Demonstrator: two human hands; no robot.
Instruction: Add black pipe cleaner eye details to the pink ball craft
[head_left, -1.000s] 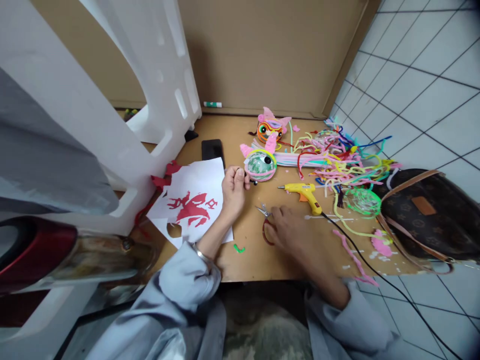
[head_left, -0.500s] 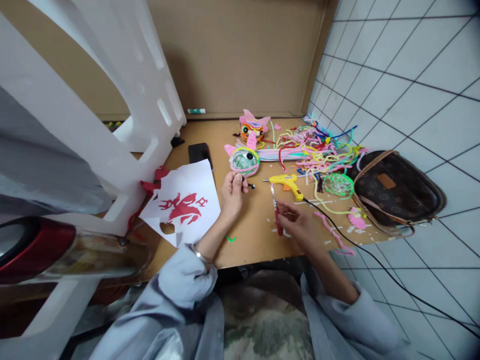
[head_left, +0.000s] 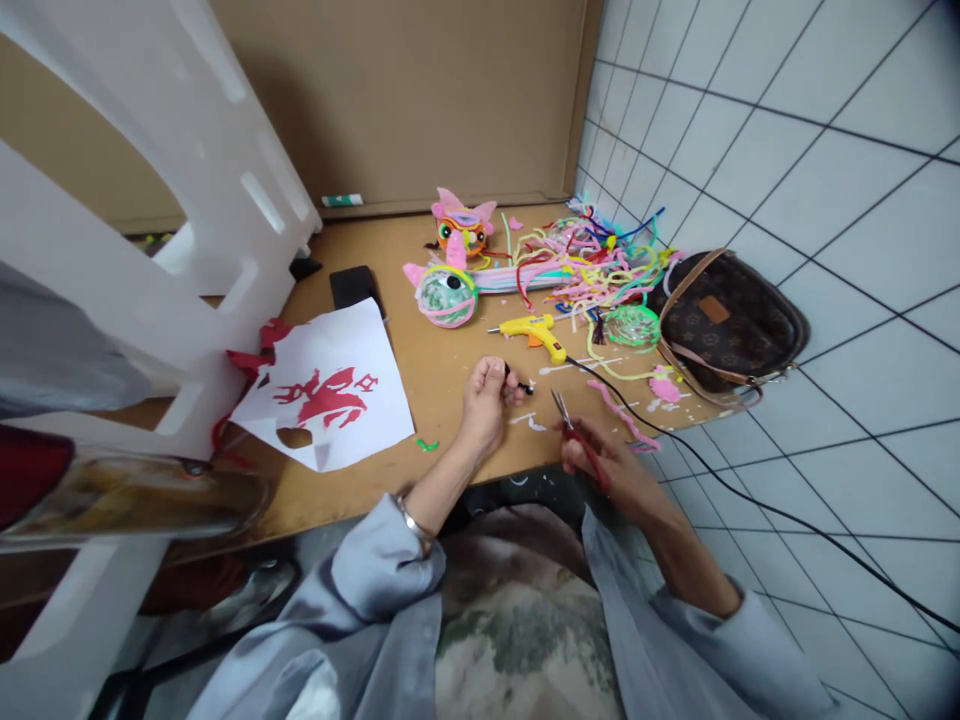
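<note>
Centre of frame: left grip (head_left: 484,405) pinches a small black piece (head_left: 527,389), partly covered, material unclear. Lower right of centre: right grip (head_left: 611,468) wraps red-handled scissors (head_left: 568,423), partly hidden; black piece sits just left of their tips, apart.

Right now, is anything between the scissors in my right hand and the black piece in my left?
Nothing visible: only bare tabletop shows between the scissors' tips and the black piece. The yellow glue gun lies farther back, outside that gap.
</note>
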